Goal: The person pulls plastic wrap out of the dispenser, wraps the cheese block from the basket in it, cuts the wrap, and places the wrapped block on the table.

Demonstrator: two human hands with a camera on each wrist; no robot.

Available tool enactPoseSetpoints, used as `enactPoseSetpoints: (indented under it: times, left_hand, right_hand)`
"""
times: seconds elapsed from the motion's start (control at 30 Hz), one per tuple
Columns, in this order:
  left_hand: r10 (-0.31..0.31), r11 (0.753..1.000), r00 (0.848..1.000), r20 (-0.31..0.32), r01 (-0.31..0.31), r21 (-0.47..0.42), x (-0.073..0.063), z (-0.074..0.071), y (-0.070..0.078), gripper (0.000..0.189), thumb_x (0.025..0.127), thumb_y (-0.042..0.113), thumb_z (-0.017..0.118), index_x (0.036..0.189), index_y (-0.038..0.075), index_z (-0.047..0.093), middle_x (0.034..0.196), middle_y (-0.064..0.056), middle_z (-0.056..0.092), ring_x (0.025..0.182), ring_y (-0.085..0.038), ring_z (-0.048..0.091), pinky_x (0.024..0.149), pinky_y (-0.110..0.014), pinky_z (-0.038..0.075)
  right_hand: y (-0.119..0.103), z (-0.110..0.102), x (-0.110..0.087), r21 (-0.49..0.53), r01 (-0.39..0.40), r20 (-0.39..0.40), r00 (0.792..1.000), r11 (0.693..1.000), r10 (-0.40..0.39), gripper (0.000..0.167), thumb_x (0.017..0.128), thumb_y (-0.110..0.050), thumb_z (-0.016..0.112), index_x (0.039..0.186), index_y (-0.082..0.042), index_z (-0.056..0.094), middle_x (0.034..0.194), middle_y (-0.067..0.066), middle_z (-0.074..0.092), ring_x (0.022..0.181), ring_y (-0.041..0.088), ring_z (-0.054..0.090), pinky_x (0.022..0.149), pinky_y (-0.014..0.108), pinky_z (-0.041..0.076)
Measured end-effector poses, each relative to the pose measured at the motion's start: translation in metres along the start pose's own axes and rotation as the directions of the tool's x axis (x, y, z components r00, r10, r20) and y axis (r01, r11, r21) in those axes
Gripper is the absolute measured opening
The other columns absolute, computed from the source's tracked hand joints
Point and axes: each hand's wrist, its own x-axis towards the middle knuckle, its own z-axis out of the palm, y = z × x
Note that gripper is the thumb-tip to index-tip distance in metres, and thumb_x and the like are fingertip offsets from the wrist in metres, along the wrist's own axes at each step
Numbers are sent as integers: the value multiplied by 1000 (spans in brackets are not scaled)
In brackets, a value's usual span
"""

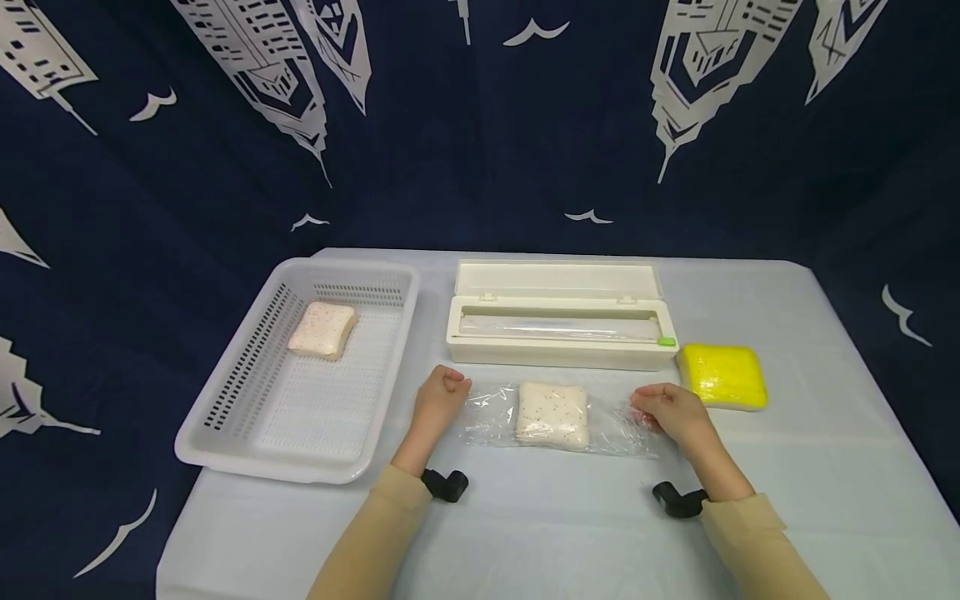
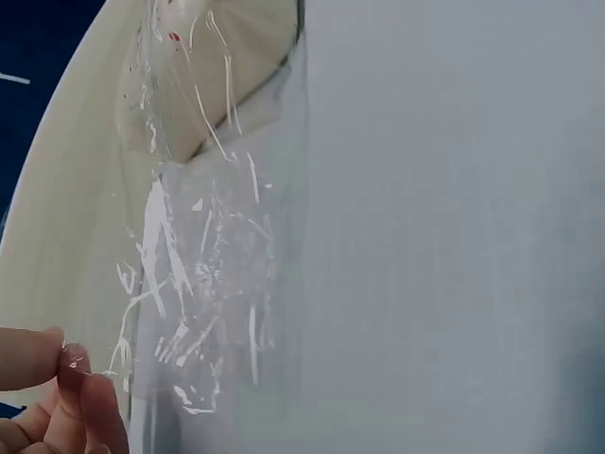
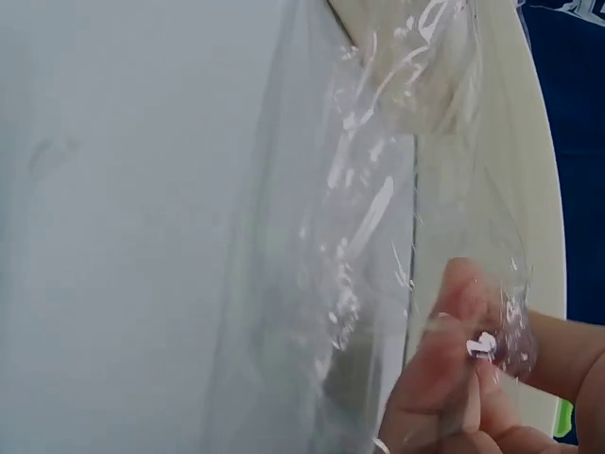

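Note:
A cream-coloured, speckled, square bread-like block (image 1: pixel 552 414) lies on the table with clear cling film (image 1: pixel 491 414) folded around it. The film reaches out flat and crinkled past both its sides. At the film's left end, my left hand (image 1: pixel 438 402) pinches the edge between thumb and forefinger; the left wrist view shows the film (image 2: pixel 213 284) running from those fingertips (image 2: pixel 74 359) to the block. My right hand (image 1: pixel 673 414) pinches the opposite end. Bunched film (image 3: pixel 515 340) shows at its fingers in the right wrist view.
Behind the film stands an open cream cling film dispenser (image 1: pixel 562 354) with its lid raised. A shiny yellow block (image 1: pixel 722 377) sits to the right. On the left, a white plastic basket (image 1: pixel 375 433) holds a pink-speckled block (image 1: pixel 322 329). A dark patterned curtain (image 1: pixel 480 167) hangs behind the table.

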Motion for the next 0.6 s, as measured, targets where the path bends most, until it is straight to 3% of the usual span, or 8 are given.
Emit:
enactPoseSetpoints:
  times: [0.17, 0.37, 0.47, 0.6]
  left_hand:
    - [13, 1000, 999, -47, -12, 23, 5, 2, -5, 14, 90, 17, 67, 97, 4, 66, 84, -10, 67, 72, -21, 59, 64, -30, 44]
    - [5, 1000, 999, -41, -4, 21, 7, 3, -8, 13, 90, 17, 68, 95, 5, 66, 80, -7, 66, 68, -18, 56, 60, -26, 42]
    - [17, 1000, 998, -53, -16, 21, 8, 3, -10, 12, 90, 16, 68, 94, 5, 66, 79, -8, 67, 66, -18, 56, 60, -27, 42]
    - [26, 999, 997, -71, -24, 29, 11, 5, -12, 11, 91, 15, 68, 94, 4, 67, 78, -8, 67, 65, -17, 56, 59, -26, 42]
  right_hand:
    - [4, 4, 2, 93, -1, -104, 995, 996, 11, 36, 97, -20, 60, 122, 6, 56, 83, -3, 68, 67, 2, 59, 61, 18, 50]
    - [13, 9, 4, 141, 32, -260, 966, 990, 6, 31, 98, -17, 60, 119, 5, 58, 81, -2, 70, 60, -3, 59, 57, 15, 51]
    - [16, 13, 6, 137, 49, -322, 947, 989, -3, 30, 97, -19, 63, 116, 4, 60, 82, 1, 72, 58, -3, 59, 55, 14, 51]
    - [20, 15, 8, 41, 88, -383, 921, 995, -65, 26, 94, -18, 66, 106, 5, 62, 74, 5, 70, 53, 1, 57, 49, 17, 47]
